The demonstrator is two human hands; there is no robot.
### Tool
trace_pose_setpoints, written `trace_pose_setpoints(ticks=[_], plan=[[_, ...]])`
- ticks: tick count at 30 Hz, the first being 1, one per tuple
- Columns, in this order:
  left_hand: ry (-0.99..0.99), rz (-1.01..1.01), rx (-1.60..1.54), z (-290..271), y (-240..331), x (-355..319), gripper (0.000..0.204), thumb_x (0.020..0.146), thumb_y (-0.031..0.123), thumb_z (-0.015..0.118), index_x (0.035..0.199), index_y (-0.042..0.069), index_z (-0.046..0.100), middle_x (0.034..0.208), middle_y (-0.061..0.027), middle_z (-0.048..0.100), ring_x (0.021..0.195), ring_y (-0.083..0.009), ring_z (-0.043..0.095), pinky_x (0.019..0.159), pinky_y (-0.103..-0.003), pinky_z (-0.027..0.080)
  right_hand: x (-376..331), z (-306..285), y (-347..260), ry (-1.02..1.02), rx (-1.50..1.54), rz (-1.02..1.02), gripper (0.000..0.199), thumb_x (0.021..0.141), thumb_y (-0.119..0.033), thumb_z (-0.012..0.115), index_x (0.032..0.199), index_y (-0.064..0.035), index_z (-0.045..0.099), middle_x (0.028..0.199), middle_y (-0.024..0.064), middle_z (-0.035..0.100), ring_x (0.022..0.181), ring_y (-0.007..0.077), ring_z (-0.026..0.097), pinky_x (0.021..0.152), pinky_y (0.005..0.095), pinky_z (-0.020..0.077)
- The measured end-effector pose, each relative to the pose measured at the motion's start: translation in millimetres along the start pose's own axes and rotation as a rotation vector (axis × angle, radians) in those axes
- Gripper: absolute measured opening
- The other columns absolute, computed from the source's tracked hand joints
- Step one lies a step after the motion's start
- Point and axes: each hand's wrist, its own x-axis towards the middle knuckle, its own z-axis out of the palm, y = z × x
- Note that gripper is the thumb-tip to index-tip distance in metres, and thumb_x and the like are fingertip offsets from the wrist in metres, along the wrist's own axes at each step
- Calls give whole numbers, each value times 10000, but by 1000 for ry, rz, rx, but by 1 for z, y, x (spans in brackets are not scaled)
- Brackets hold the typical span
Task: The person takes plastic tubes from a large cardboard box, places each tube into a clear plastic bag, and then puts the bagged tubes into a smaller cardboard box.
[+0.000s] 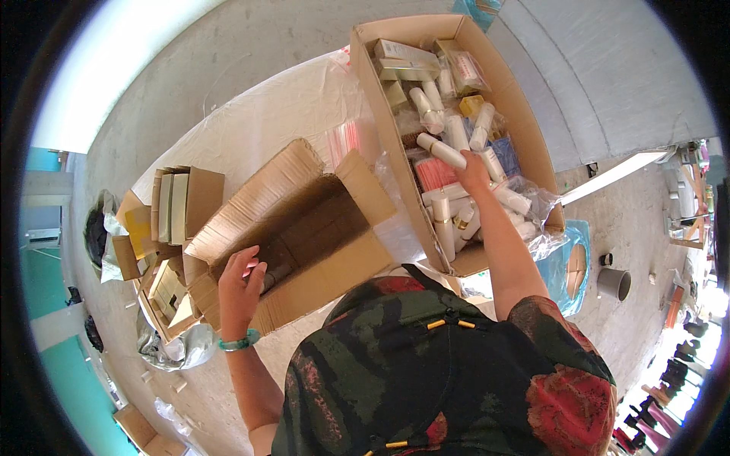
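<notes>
My right hand (475,175) reaches into a large carton (531,99) on the right. Its fingers close around one end of a white cylindrical bottle (439,150), which lies tilted above the others. Several more white bottles (442,216) sit around it, some in clear plastic bags. Over the near left edge of a smaller open carton (357,254), my left hand (239,292) is partly curled, with thumb and fingers apart. A rounded greyish thing (268,283) shows in shadow beside its thumb; its kind is unclear.
Both cartons stand on a table with a pale cover (281,99). Small boxes (204,199) crowd its left end. The large carton also holds flat boxes (407,57) and a pink bagged pack (435,175). A grey bucket (613,284) stands on the floor at right.
</notes>
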Motion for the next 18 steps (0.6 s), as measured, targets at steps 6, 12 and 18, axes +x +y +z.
trace_pose_setpoints(ticks=[6,12,18], plan=[[46,155,-324,19,45,6,256,872,60,552,1121,0,565,1049,-92,589,925,-156,594,800,-267,477,-20,-31,2,-275,1263,386,328,854,-242,564,1121,-52,537,927,85,621,752,153,592,622,255,474],[-175,144,-775,68,119,40,324,888,43,523,1204,-13,486,1083,-87,579,978,-164,574,876,-282,444,-96,-84,-53,-708,1902,193,494,830,-276,602,1209,3,448,1000,175,589,794,212,603,681,275,494],[-648,168,-1047,115,159,47,480,909,254,520,1278,-22,386,1167,-158,543,1061,-242,547,934,-365,429,-163,-117,-128,-1110,1816,-77,642,799,-351,651,1281,-10,398,1119,140,560,993,227,565,854,342,458]])
